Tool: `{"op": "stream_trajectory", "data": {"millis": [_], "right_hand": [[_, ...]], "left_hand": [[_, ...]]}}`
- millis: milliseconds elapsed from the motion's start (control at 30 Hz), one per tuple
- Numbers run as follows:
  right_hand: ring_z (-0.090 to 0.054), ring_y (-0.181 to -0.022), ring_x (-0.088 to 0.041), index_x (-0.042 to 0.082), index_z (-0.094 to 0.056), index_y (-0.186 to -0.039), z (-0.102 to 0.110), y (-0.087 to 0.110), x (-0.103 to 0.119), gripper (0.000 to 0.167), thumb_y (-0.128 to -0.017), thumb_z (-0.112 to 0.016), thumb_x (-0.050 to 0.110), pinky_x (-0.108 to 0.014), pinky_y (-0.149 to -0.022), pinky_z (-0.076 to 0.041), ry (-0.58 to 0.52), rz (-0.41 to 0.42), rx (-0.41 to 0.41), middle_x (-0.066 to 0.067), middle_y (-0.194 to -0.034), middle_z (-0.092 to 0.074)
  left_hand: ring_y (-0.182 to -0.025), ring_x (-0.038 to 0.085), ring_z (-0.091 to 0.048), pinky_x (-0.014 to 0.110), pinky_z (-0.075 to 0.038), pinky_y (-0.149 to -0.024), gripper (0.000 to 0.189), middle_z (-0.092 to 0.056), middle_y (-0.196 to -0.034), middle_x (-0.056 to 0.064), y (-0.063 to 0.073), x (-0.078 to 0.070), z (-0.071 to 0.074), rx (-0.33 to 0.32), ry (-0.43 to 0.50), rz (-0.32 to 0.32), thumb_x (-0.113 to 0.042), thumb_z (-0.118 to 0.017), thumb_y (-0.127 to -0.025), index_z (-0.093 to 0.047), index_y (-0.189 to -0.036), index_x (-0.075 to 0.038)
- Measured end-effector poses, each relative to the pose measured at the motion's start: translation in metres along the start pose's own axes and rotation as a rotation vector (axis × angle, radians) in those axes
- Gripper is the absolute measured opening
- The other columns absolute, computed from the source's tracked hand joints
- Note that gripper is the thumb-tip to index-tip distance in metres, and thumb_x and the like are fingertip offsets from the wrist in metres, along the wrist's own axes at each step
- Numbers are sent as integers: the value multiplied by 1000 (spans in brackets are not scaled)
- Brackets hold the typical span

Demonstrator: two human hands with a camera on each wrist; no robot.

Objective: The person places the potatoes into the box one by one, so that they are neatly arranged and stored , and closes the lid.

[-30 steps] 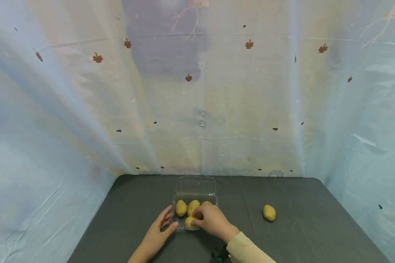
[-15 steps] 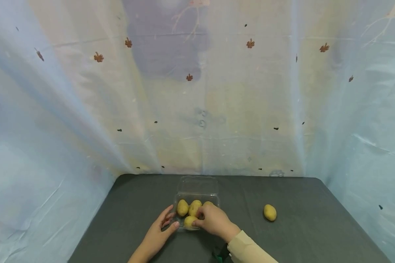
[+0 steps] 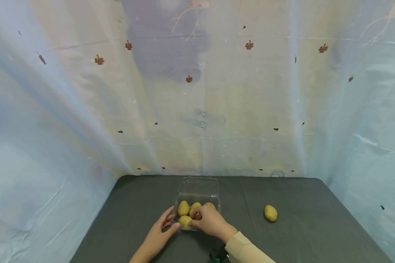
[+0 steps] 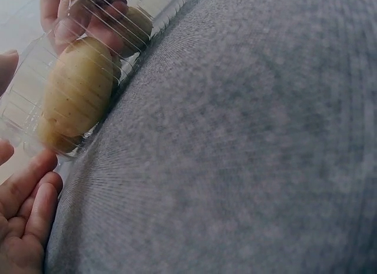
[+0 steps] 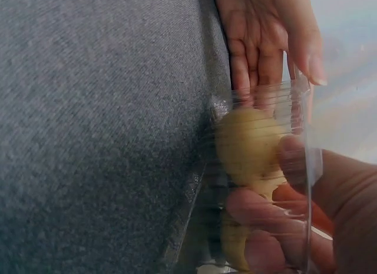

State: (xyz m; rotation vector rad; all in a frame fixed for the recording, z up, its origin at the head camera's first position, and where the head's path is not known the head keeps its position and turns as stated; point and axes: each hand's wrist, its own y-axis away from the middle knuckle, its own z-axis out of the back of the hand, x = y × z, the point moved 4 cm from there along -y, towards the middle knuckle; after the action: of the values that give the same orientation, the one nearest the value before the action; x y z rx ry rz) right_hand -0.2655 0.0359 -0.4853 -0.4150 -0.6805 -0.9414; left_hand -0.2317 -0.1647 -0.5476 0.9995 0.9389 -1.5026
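A clear plastic clamshell box stands with its lid up and back, holding several yellow potatoes. My right hand reaches into it. Thumb and curled fingers pinch the right end of the front potato, also the large potato in the left wrist view. In the right wrist view, the right thumb lies on this potato. My left hand rests beside the box's left end, its rather straight fingers touching the wall. Behind the front potato lie a left potato and others partly covered by the right hand.
A single loose potato lies on the dark grey tabletop to the right of the box. A pale patterned curtain hangs behind the table and at both sides.
The front potato has shifted a little left inside the box, with my right hand following slightly. My left hand stays nearly in place. The loose potato rests where it was.
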Motion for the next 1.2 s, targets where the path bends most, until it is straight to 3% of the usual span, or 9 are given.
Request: {"op": "stream_trajectory", "data": {"millis": [267, 567, 833, 1033, 1200], "right_hand": [[-62, -74, -5, 15, -71, -100, 7, 3, -3, 22, -86, -75, 32, -27, -61, -53, -33, -25, 1, 10, -86, -66], [-60, -78, -7, 13, -66, -115, 38, 20, -16, 33, -91, -68, 35, -28, -64, -52, -41, -16, -128, 11, -90, -65], [-60, -96, -23, 16, -61, -125, 71, 44, -44, 47, -87, -72, 42, -38, -73, -52, -43, -76, -251, -3, -108, -64], [-59, -98, -21, 24, -62, -121, 89, 59, -69, 48, -82, -75, 47, -38, -76, -52, -25, -167, -324, -2, -109, -65], [-59, -103, -24, 23, -63, -121, 105, 73, -92, 47, -81, -77, 45, -43, -83, -51, 10, -230, -381, -1, -112, -64]], "left_hand": [[-130, 33, -44, 55, -35, -105, 70, -48, -142, 14, -2, 5, -1, 20, -14, 0, -45, -61, -94, -29, -152, -22], [-130, 31, -44, 54, -36, -105, 74, -48, -142, 13, -4, 6, -1, 12, -40, -20, -44, -62, -93, -25, -154, -23], [-131, 28, -44, 51, -36, -105, 75, -46, -144, 11, -3, 5, -3, 18, -56, -21, -46, -64, -92, -27, -153, -25], [-130, 28, -45, 51, -37, -105, 71, -47, -143, 11, -2, 2, -3, 17, -51, -40, -44, -64, -93, -30, -152, -23], [-129, 28, -46, 51, -36, -105, 62, -50, -140, 11, -1, -2, -3, 15, -12, -60, -38, -61, -96, -34, -150, -23]]}}
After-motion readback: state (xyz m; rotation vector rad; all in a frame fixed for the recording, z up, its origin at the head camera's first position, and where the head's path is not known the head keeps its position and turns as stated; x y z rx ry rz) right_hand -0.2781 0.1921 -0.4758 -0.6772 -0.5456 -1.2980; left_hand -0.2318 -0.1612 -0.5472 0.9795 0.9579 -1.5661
